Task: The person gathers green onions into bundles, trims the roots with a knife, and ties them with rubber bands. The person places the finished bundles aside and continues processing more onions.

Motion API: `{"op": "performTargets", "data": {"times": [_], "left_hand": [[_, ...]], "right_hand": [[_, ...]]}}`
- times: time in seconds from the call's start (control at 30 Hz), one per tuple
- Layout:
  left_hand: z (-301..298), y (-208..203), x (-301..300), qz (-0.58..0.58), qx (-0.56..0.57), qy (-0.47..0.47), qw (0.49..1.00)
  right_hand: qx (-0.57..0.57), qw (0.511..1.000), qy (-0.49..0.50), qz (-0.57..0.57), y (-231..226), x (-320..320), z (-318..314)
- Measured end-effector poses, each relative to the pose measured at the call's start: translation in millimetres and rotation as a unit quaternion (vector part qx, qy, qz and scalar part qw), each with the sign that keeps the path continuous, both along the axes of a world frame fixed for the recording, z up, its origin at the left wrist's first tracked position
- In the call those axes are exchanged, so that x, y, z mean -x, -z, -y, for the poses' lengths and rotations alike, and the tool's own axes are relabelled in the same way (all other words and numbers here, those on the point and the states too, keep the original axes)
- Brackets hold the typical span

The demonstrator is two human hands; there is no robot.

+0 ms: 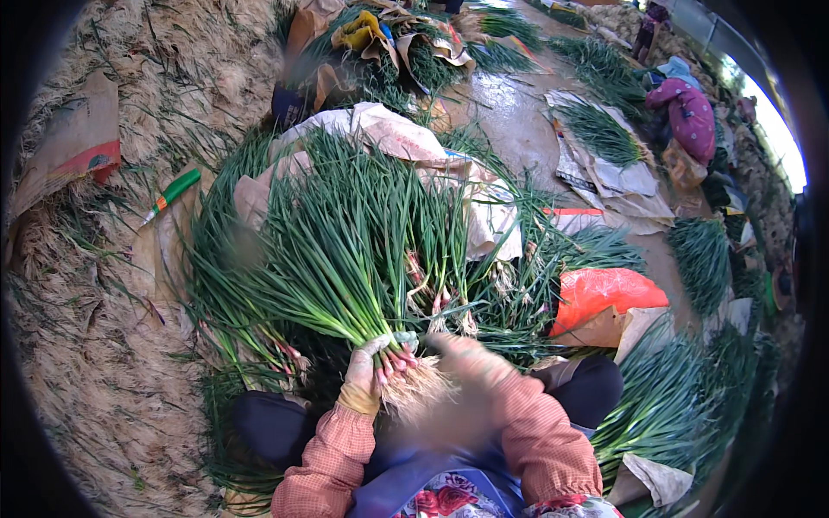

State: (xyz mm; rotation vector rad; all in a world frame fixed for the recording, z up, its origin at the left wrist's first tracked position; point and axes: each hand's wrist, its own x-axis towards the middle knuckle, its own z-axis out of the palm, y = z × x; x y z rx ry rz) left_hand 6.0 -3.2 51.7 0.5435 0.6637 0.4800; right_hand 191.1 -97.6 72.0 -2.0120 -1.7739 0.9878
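a bunch of green onions [345, 259] is being gripped just above its roots by the left hand [367, 367], closed around the stalks, over the lap, with the leaves fanning away across the onion heap [518, 302]. the right hand [466, 358] is being blurred by motion beside the root ends; whether it is closed cannot be told. for neat work, the pinkish bases are best being kept level and the grip held tight near the roots while the loose tuft is being cleaned. a green-handled knife [173, 194] is lying well apart on the straw.
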Motion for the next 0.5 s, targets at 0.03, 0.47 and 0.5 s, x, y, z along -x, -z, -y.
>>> {"op": "performTargets", "data": {"times": [0.03,0.47,0.5], "left_hand": [[3.1,0.1,-4.2,-0.002,0.017,-0.019,1.0],[-3.6,44.8,39.2,0.163,0.244,0.053,0.954],[-1.9,45.4,39.1,0.147,0.193,0.043,0.969]], "right_hand": [[0.014,0.997,0.017,-0.072,7.9,-18.0,5.4],[0.119,0.553,0.319,-0.76,14.5,40.0,-59.0],[0.096,0.554,0.305,-0.769,14.2,42.0,-58.9]]}}
